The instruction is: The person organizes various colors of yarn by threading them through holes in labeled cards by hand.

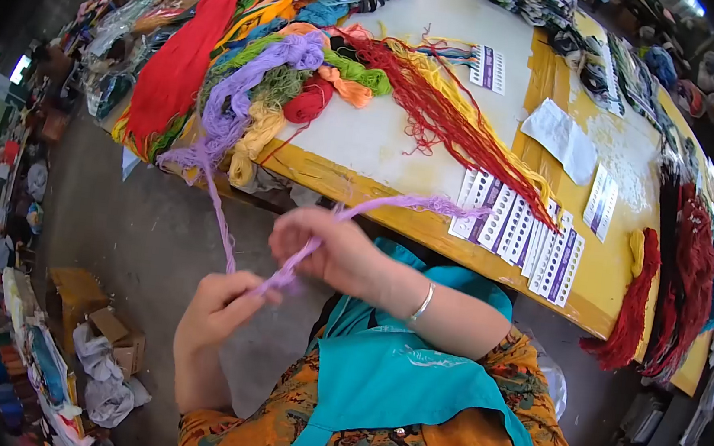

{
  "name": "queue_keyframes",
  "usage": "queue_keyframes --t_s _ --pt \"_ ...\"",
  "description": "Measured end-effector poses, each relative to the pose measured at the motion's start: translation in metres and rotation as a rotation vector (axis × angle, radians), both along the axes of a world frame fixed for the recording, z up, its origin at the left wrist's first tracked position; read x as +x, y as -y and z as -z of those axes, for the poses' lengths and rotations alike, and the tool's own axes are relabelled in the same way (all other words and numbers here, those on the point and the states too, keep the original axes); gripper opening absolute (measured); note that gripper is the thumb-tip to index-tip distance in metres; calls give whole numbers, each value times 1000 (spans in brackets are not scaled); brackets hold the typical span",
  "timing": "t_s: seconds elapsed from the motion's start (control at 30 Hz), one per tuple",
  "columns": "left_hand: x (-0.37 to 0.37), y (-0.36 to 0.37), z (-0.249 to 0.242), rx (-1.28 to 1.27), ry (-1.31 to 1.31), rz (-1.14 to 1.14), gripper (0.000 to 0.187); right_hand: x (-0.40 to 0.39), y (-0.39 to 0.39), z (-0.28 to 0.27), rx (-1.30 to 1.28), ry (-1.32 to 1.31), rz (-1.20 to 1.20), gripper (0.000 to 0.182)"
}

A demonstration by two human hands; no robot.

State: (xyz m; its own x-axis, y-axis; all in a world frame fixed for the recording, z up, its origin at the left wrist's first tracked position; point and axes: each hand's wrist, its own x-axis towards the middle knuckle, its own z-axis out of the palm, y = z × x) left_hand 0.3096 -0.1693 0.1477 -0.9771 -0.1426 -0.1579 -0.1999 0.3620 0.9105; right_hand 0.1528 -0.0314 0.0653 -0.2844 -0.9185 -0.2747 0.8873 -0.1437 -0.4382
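Lilac thread [286, 272] runs in loose strands between my hands, in front of the table edge. My left hand [223, 300] pinches the strands with thumb and forefinger. My right hand [328, 250] is curled by the thread just to the right, with strands passing around its fingers; whether it grips them is partly hidden. One length goes up to a lilac skein [234, 106] on the table. Another trails right across the table edge, its end lying by the white cards with punched holes [517, 227].
Skeins of red [186, 66], orange, green and cream thread pile at the table's left. Dark red and yellow threads [464, 117] stretch across the yellow-edged table [327, 172]. A crumpled paper [560, 140] lies to the right. Dark red hanks [692, 267] hang at the right edge. Boxes [114, 337] stand on the floor.
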Motion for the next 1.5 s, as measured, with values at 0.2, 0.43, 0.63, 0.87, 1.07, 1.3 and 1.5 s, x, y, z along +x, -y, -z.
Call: queue_keyframes --t_s 0.2,0.43,0.63,0.87,1.07,1.3,1.5 --pt "80 18 -14 766 -676 -14 25 60 -15 18 -87 -27 -772 53" --pt "56 48 -92 1006 -539 1000 21 29 -24 -7 145 -974 -506 40" --pt "25 -31 -37 866 -301 -58 23 23 -29 -25 -379 -1287 136 72" --pt "-43 -43 5 572 1 -101 22 6 -48 -3 -113 -595 67 22" --pt "-37 -15 78 335 324 24 13 -32 -76 26 16 -181 159 14" --pt "94 40 252 11 715 -78 19 -67 -93 27 72 -176 451 16" --pt "252 87 378 -566 914 529 29 -73 -94 17 139 -457 498 16"
